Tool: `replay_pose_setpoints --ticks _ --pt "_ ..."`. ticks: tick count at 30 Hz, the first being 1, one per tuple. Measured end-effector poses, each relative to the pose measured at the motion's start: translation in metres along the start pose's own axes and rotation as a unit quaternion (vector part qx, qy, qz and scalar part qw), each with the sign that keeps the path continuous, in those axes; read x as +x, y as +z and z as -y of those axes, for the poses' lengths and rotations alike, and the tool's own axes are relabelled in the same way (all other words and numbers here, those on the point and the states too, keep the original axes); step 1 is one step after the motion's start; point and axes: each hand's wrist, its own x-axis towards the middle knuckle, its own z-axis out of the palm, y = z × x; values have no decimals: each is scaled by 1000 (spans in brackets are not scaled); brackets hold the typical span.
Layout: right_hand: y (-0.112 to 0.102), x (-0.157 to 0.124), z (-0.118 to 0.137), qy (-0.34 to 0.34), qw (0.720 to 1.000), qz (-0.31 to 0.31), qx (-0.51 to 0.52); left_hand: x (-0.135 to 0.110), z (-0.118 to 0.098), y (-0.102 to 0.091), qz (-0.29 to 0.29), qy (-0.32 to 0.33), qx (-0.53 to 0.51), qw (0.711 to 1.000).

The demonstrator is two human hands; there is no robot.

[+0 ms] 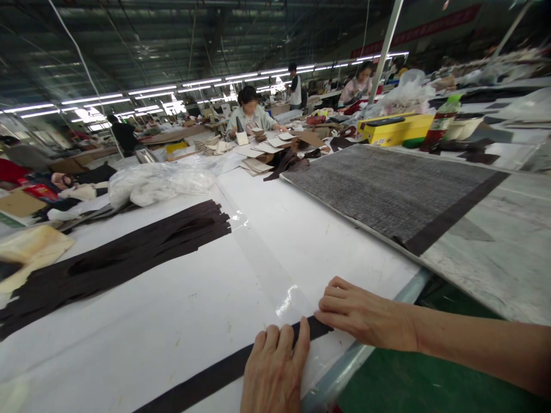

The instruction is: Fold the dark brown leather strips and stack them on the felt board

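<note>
A long dark brown strip (206, 378) lies across the near edge of the white table (181, 310). My left hand (275, 370) rests flat on the strip, fingers together and stretched. My right hand (359, 315) presses the strip's right end with its fingertips, fingers curled slightly but holding nothing. A clear glossy tape band (262, 258) runs up the table from between my hands. A pile of similar dark strips (129, 252) lies further left.
A grey textured mat (387, 189) with a dark border sits to the right. A plastic bag (155, 183), a yellow box (396, 129) and a bottle (443, 120) stand behind. Other people work at far tables. The green floor (408, 384) shows below the table edge.
</note>
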Motion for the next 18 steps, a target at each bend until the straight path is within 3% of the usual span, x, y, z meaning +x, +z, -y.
replay_pose_setpoints --ticks 7,12,18 --pt "-5 -14 -1 28 999 -10 12 -1 -2 2 -10 -10 8 1000" --pt "-1 -6 7 120 988 -92 35 -1 -3 2 -19 -9 7 1000" --pt "6 1 22 89 996 -1 23 -8 -4 8 -42 -28 -22 998"
